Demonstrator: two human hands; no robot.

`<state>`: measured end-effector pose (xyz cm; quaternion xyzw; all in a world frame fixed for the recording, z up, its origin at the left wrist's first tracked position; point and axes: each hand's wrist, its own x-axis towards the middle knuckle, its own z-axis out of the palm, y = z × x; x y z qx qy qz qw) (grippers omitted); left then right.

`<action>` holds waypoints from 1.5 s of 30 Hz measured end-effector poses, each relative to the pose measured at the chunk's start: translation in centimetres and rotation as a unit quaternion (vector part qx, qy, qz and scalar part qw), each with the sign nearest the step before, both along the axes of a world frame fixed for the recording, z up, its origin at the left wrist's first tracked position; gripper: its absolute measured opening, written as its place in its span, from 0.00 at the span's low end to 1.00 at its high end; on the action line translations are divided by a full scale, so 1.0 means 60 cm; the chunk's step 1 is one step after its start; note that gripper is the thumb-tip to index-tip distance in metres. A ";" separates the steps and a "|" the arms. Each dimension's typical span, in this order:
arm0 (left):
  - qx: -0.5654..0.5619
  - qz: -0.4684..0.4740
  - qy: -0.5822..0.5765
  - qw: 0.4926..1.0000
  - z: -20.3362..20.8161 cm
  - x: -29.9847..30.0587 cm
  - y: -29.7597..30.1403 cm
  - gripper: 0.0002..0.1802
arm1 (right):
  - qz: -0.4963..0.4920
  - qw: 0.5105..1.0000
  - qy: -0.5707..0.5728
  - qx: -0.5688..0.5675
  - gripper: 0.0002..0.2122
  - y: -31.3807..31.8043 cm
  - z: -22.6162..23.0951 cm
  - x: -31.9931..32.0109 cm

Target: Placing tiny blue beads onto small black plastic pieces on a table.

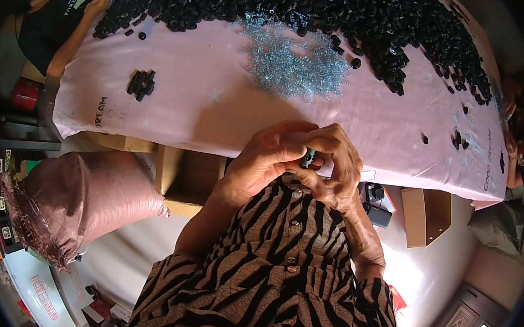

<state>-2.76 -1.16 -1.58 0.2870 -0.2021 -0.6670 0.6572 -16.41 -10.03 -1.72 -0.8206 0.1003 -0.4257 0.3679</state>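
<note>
In front of my chest my two hands meet around a small black cylindrical piece with a pale bluish part showing at it. My left hand is closed, its thumb and fingertips pinching the piece from the left. From the right, my right hand curls its fingers and thumb around the same piece. The fingers cover much of it. Beyond them on the pink cloth lies a heap of small bluish coil springs. A long mound of small black ridged plastic pieces stretches across the far side.
The pink-covered table spans the view. A little cluster of black pieces lies at its left. Below stand an open cardboard box, a stuffed pink sack and another box. A person sits far left; another person's arm shows at right.
</note>
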 end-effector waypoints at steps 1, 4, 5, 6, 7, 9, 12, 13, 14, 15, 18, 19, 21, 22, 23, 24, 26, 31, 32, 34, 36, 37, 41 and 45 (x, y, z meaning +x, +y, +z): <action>0.000 0.000 0.000 1.000 -0.003 0.002 -0.001 0.34 | 0.003 1.000 0.014 0.023 0.20 0.002 0.000 -0.002; -0.022 -0.014 0.033 0.999 -0.009 0.008 -0.004 0.29 | 0.020 0.999 0.016 0.024 0.22 0.001 0.006 -0.001; -0.026 -0.026 0.046 0.998 -0.009 0.011 -0.003 0.29 | 0.020 0.999 0.016 0.024 0.22 0.002 0.007 0.000; -0.030 -0.037 0.060 0.997 -0.010 0.012 -0.003 0.29 | 0.018 0.999 -0.004 0.036 0.23 0.005 0.007 0.002; -0.030 -0.036 0.059 0.997 -0.011 0.012 -0.002 0.29 | 0.016 0.998 -0.023 0.048 0.24 0.006 0.007 0.004; -0.039 -0.025 0.055 0.997 -0.016 0.009 -0.002 0.29 | 0.011 0.999 -0.022 0.043 0.23 0.006 0.005 0.002; -0.019 -0.007 0.064 0.998 -0.019 0.004 -0.001 0.28 | 0.009 0.999 -0.029 0.023 0.23 -0.003 -0.005 -0.004; -0.019 -0.007 0.063 0.998 -0.017 0.003 -0.001 0.28 | 0.014 0.999 -0.038 0.009 0.22 -0.005 -0.005 -0.003; -0.022 -0.006 0.068 0.997 -0.015 0.002 0.000 0.28 | 0.015 0.999 -0.038 0.009 0.22 -0.005 -0.003 -0.003; -0.025 -0.005 0.074 0.997 -0.013 0.001 0.000 0.27 | 0.019 0.999 -0.037 0.009 0.21 -0.006 0.001 -0.004; -0.038 0.016 0.059 0.997 -0.022 -0.005 0.003 0.25 | 0.021 0.999 -0.034 0.018 0.19 -0.006 0.001 -0.006; -0.037 0.016 0.059 0.997 -0.019 -0.006 0.004 0.25 | 0.023 0.999 -0.032 0.027 0.18 -0.006 0.001 -0.007; -0.054 0.033 0.042 0.997 -0.010 -0.007 0.006 0.24 | 0.031 0.998 -0.028 0.048 0.18 -0.008 0.001 -0.010; -0.055 0.031 0.041 0.997 -0.007 -0.008 0.008 0.24 | 0.037 0.997 -0.025 0.067 0.17 -0.009 0.002 -0.011; -0.049 0.044 0.021 0.998 -0.004 -0.010 0.009 0.22 | 0.035 0.997 -0.026 0.066 0.17 -0.010 0.001 -0.010; -0.045 0.058 0.001 0.997 -0.003 -0.010 0.009 0.20 | 0.033 0.996 -0.050 0.071 0.17 -0.012 -0.002 -0.009; -0.066 0.076 -0.043 0.994 -0.007 -0.007 0.008 0.18 | 0.035 0.994 -0.075 0.073 0.17 -0.015 0.000 -0.005; -0.100 0.109 -0.080 0.986 -0.012 0.000 0.015 0.14 | -0.003 0.997 -0.072 0.020 0.12 -0.011 0.018 -0.010; -0.061 0.103 -0.044 0.992 -0.002 -0.003 0.015 0.12 | -0.025 0.997 -0.068 0.031 0.12 -0.009 0.016 -0.014; -0.008 0.086 -0.085 0.993 0.001 -0.001 0.014 0.16 | -0.050 0.995 -0.061 0.059 0.11 0.002 0.026 -0.010; -0.033 0.077 -0.114 0.990 -0.003 -0.001 0.012 0.14 | -0.050 0.995 -0.065 0.053 0.11 0.001 0.010 -0.012; -0.060 0.087 -0.089 0.990 -0.003 -0.004 0.013 0.13 | -0.045 0.995 -0.061 0.058 0.12 0.003 0.008 -0.013; -0.104 0.107 -0.121 0.981 -0.014 -0.006 0.013 0.13 | -0.036 0.994 -0.061 0.084 0.12 0.008 0.003 -0.012; -0.108 0.141 -0.081 0.981 -0.016 -0.012 0.012 0.15 | -0.008 0.984 -0.070 0.166 0.11 0.010 -0.010 -0.013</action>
